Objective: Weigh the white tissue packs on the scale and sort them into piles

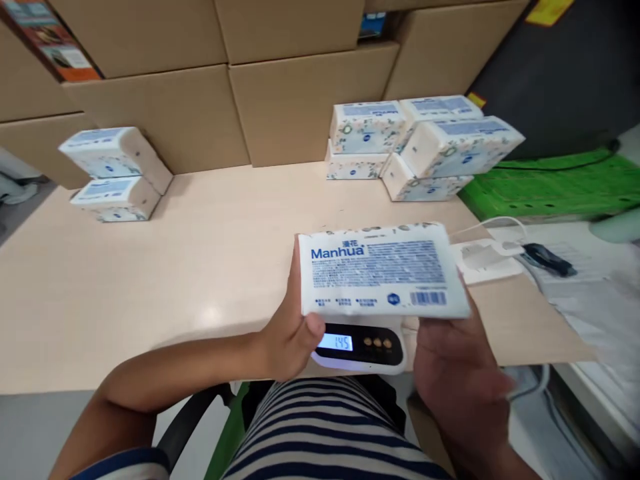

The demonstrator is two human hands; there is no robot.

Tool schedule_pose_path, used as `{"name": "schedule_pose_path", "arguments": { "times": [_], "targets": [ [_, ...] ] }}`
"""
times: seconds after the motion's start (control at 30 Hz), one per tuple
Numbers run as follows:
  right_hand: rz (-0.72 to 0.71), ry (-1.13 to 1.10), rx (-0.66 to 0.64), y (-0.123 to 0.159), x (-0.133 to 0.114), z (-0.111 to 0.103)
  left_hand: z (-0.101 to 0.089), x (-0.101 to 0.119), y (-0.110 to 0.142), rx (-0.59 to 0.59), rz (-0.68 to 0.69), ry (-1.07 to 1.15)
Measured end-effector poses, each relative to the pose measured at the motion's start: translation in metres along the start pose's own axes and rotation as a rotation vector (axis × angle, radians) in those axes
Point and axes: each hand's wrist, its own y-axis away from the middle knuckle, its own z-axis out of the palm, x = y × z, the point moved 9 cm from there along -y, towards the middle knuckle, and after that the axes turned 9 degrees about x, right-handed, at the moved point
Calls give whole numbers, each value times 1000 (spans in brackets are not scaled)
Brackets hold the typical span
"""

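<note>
A white tissue pack (380, 273) with blue "Manhua" print faces me, above or on a small digital scale (360, 347) whose lit display reads about 145. I cannot tell whether the pack touches the scale. My left hand (295, 333) grips the pack's left end, thumb at its lower front corner and beside the display. Around the right end and underside, my right hand (455, 360) supports the pack; some of its fingers are hidden behind it and partly blurred.
Two stacked tissue packs (120, 167) stand at the back left. Several more packs (450, 150) are stacked at the back right, near a green crate (565, 183). Cardboard boxes (175, 120) wall off the table's rear. A white power adapter (490, 260) and black cable (550, 260) lie at right.
</note>
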Motion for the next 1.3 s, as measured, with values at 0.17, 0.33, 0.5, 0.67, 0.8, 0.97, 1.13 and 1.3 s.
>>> {"name": "schedule_pose_path", "arguments": {
  "times": [0.17,0.33,0.5,0.67,0.8,0.97,1.13,1.3],
  "targets": [
    [-152,-32,-458,21,-23,56,-66,30,29,161,5,-84],
    [-236,172,-773,36,-14,127,-142,32,70,314,-167,-197],
    [-128,174,-1093,45,16,212,-230,46,104,428,-281,-307],
    [9,66,-1269,41,13,328,-357,75,115,733,-233,-445],
    [207,-119,-1274,51,6,427,-459,102,109,972,-215,-487],
    [100,-291,-1129,24,-6,526,-540,123,76,1062,-120,-545],
    [99,-259,-1011,-26,16,579,-584,95,52,1066,-123,-554],
    [70,-189,-950,-48,52,586,-598,58,46,1057,-132,-573]
  ]
}}
